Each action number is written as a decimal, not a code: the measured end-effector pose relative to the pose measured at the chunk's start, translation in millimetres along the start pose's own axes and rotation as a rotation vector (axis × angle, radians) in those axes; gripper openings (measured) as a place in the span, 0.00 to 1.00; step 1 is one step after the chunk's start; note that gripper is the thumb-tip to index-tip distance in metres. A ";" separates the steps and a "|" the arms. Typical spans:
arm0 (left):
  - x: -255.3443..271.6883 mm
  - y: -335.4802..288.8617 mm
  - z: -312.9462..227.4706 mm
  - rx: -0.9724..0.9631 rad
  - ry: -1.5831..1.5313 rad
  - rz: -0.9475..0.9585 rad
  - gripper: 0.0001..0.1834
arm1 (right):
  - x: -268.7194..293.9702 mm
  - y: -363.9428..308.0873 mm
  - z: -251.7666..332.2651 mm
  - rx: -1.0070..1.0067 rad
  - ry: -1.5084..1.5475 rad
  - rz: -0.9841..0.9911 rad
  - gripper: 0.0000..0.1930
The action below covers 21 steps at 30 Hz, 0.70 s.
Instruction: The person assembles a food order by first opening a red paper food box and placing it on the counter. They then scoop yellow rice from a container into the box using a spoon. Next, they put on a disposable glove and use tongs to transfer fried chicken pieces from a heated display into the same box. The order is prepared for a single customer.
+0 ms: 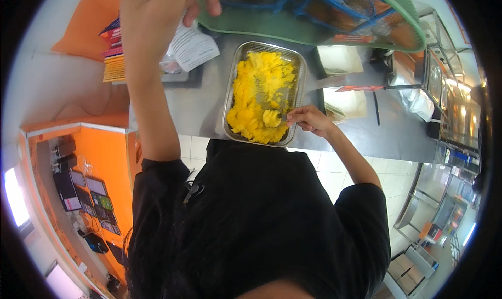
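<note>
A rectangular metal tray (300, 84) stands on the steel table, holding loose, flaky yellow food (250, 111). At the tray's near right rim, my right hand (311, 120) is closed in a pinch on what looks like a spoon; a rounded yellow lump (272, 118) sits at its far end, over the food. Most of the handle is hidden by my fingers. My left hand (180, 3) is raised high at the upper left, cut off by the frame's top edge. Its visible fingers are bent and apart, with nothing seen in them, close to a green mesh cover (251, 26).
Blue-edged items show through the green mesh beyond the tray. A printed white packet (194, 47) lies to its left. Open boxes of pale sheets (340, 59) and a dark pen-like stick (376, 108) lie on the steel table (209, 98) at right. An orange counter (107, 168) stands far left.
</note>
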<state>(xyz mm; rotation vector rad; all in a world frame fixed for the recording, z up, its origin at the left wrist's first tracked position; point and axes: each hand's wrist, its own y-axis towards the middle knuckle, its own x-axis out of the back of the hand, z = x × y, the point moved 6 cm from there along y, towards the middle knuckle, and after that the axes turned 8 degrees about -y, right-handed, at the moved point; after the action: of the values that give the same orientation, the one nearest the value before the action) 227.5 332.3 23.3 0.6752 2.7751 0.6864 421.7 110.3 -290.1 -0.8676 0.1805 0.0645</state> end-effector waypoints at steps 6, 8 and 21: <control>2.1 6.6 2.9 -0.147 0.084 0.098 0.23 | 17.0 -64.9 -12.4 0.189 0.384 -0.106 0.03; 1.9 7.2 2.3 -0.190 0.136 0.101 0.23 | 32.8 -98.5 -19.2 0.277 0.461 -0.272 0.02; -2.5 10.2 4.6 -0.166 0.046 0.118 0.25 | 88.6 -36.9 -46.2 0.103 -0.750 -1.215 0.10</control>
<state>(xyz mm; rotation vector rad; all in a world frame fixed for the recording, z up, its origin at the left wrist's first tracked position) 234.9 341.0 24.4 0.8022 2.6965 0.9546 507.5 49.7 -307.9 -0.6822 -1.0428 -0.7413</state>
